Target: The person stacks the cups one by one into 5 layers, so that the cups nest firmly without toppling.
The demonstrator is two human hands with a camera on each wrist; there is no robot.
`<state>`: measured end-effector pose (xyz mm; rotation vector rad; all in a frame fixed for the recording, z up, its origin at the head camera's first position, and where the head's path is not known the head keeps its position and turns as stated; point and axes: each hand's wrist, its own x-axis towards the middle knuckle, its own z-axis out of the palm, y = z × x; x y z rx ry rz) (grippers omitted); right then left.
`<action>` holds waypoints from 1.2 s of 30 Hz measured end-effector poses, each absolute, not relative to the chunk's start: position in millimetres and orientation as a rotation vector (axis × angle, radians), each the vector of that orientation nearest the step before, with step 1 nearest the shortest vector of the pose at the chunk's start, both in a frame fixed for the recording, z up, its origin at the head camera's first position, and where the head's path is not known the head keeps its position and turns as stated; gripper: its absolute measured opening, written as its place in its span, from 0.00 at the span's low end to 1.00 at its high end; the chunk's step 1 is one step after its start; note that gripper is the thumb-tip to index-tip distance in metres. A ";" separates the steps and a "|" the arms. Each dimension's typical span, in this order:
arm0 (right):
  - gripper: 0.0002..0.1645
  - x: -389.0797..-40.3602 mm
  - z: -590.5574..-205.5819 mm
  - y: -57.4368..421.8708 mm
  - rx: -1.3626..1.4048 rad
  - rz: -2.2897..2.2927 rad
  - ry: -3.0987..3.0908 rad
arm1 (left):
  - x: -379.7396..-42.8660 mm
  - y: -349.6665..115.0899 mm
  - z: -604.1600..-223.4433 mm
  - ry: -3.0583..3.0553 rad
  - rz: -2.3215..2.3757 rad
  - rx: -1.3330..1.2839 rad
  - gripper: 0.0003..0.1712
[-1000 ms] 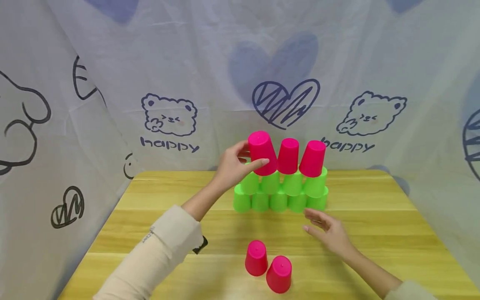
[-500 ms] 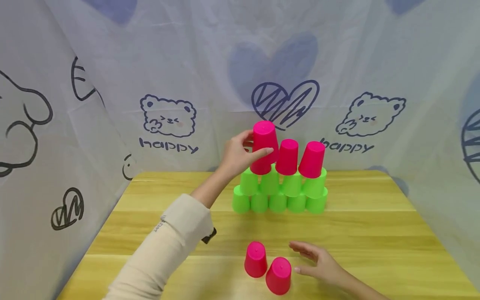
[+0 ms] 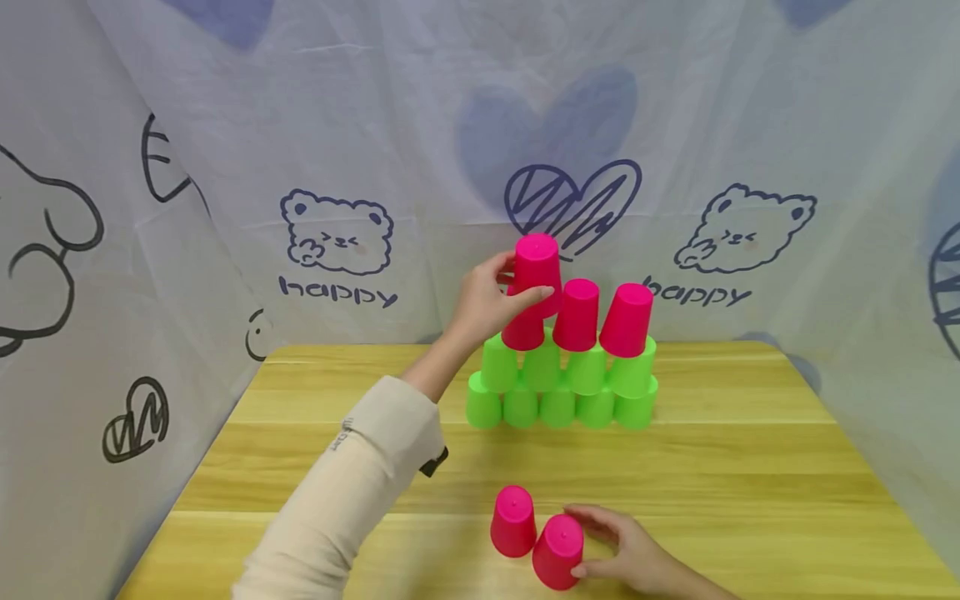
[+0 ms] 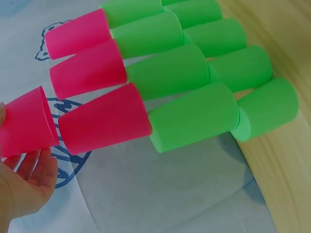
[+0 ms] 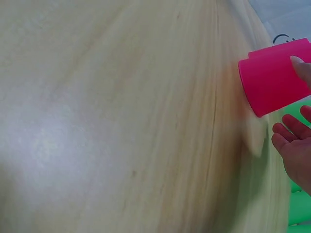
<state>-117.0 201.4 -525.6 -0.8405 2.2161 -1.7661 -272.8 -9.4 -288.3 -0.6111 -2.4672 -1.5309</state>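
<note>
My left hand grips an upside-down pink cup, thumb across its front and fingers round its far side. In the left wrist view, this held cup hangs just above the end cup of a row of three pink cups, with a narrow gap. Those stand on two rows of green cups. Near the front, my right hand is spread around an upside-down pink cup. Its thumb overlaps that cup in the right wrist view, while the fingers stand apart from it.
Another upside-down pink cup stands on the wooden table, close beside the cup at my right hand. A printed cloth hangs behind the table and along both sides.
My left hand has raised its cup and shifted slightly right, leaving another pink cup visible below it. The right hand has come down and left from near the green cups to the front cup.
</note>
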 end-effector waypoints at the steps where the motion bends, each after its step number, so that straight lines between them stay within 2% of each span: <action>1: 0.38 -116.5 -526.4 200.7 -0.847 -1.779 2.201 | -274.0 -8.6 -287.5 -2.464 -1.523 -0.610 0.31; 13: 0.34 -110.6 -530.8 193.6 -0.746 -1.790 2.098 | -284.6 1.9 -283.6 -2.515 -1.459 -0.576 0.31; 27: 0.33 -109.9 -534.5 192.2 -0.728 -1.757 2.168 | -291.8 6.4 -283.9 -2.477 -1.426 -0.536 0.30; 36: 0.32 -108.0 -533.2 190.9 -0.756 -1.772 2.201 | -294.4 13.5 -280.8 -2.508 -1.387 -0.531 0.33</action>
